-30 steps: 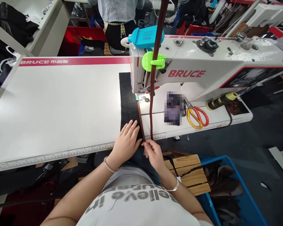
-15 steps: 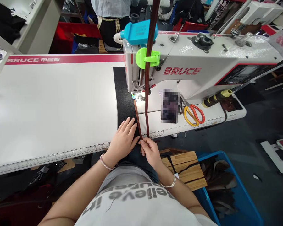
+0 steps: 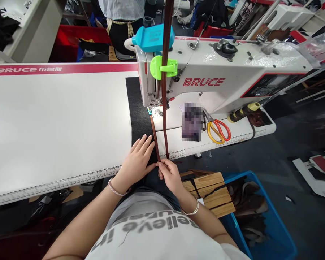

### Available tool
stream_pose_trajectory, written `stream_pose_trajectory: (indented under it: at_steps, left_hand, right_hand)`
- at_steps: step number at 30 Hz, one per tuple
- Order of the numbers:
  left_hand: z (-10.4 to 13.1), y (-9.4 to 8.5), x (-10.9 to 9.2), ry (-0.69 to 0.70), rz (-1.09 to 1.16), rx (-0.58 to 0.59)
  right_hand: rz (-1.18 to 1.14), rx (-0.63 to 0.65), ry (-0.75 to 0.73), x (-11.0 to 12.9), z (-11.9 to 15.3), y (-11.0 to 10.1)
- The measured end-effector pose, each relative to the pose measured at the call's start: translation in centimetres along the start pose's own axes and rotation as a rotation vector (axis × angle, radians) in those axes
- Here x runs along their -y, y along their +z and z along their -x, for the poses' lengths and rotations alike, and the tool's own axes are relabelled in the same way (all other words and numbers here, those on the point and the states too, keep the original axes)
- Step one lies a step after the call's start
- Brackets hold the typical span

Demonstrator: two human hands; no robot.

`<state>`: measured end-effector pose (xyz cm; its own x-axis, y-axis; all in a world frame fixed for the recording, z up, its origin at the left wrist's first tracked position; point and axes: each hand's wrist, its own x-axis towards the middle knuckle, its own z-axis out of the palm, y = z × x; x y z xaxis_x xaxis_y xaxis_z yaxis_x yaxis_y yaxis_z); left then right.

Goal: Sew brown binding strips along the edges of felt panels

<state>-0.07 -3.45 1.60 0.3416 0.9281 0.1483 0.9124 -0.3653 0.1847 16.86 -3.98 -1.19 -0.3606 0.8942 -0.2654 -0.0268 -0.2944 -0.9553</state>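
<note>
A black fabric piece (image 3: 138, 108) lies on the white sewing table, its right edge under the needle area of the sewing machine (image 3: 206, 68). Along that edge runs a narrow brown strip (image 3: 155, 139), which loops at the table's front edge and hangs down from above in front of the machine head. My left hand (image 3: 137, 159) rests flat on the black fabric, fingers spread, left of the strip. My right hand (image 3: 170, 174) pinches the brown strip at the front edge, close to my left thumb.
Scissors (image 3: 218, 131) with orange and yellow handles lie beside a pixelated dark item (image 3: 191, 122). Behind them is a thread cone (image 3: 243, 112). A wooden stool (image 3: 212, 193) and a blue bin (image 3: 276, 224) stand at lower right. Another person (image 3: 123, 21) is beyond the table.
The whole view has shifted, so the table and machine appear slightly further left. Both hands keep nearly the same place on the fabric and strip.
</note>
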Motion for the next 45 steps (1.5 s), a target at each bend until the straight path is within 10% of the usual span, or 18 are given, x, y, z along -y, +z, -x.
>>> stream_pose_trajectory:
  at_steps: [45]
  left_hand:
    - [-0.30, 0.24, 0.11, 0.005, -0.115, 0.028]
  right_hand:
    - [-0.063, 0.019, 0.040, -0.40, -0.14, 0.16]
